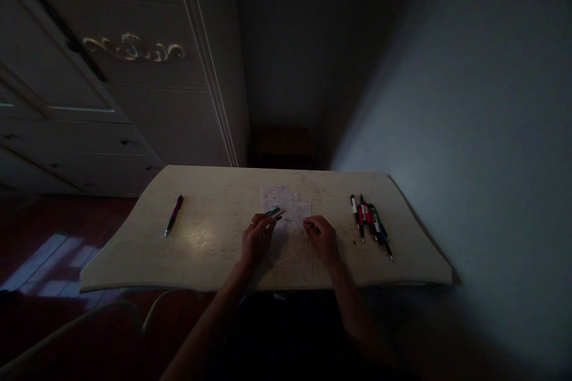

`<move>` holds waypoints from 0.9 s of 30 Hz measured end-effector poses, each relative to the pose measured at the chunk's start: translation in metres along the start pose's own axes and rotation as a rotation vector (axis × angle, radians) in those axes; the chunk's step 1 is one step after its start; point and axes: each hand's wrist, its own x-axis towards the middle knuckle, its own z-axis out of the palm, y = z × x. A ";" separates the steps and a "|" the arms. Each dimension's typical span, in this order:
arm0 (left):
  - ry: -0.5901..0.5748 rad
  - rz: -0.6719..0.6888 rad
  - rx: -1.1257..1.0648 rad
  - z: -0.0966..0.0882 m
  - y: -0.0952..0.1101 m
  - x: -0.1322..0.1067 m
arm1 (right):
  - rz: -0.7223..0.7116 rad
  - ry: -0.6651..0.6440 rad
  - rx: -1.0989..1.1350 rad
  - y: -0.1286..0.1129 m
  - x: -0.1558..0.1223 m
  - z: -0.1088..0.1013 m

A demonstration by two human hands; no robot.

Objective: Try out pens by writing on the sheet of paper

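My left hand, with a ring on one finger, is closed on pen parts: a teal pen barrel and a thin pale-tipped piece like a refill stick out past its fingertips. To its right, my right hand is pinched over the paper's edge. Something small and dark may be between those fingers, but I cannot make it out. Beneath and between both hands lie sheets of paper covered in handwriting or scribbles. The dim light hides fine detail.
A purple and black pen lies at the left of the pale table. Several pens are bunched on the right, with a tiny dark bit nearby. A wall borders the right side; a cabinet stands behind left.
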 end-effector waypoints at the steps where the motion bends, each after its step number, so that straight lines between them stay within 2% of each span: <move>1: -0.003 0.001 -0.007 0.000 0.001 0.000 | -0.005 0.002 -0.015 0.003 0.000 0.001; 14: -0.021 -0.053 -0.035 0.002 -0.004 -0.004 | -0.060 -0.035 -0.167 0.006 -0.001 0.006; 18: -0.041 -0.083 -0.017 0.002 -0.005 -0.005 | -0.085 -0.076 -0.221 0.007 -0.002 0.007; 27: -0.103 -0.096 0.004 0.002 -0.003 -0.004 | -0.093 -0.079 -0.268 0.008 -0.002 0.006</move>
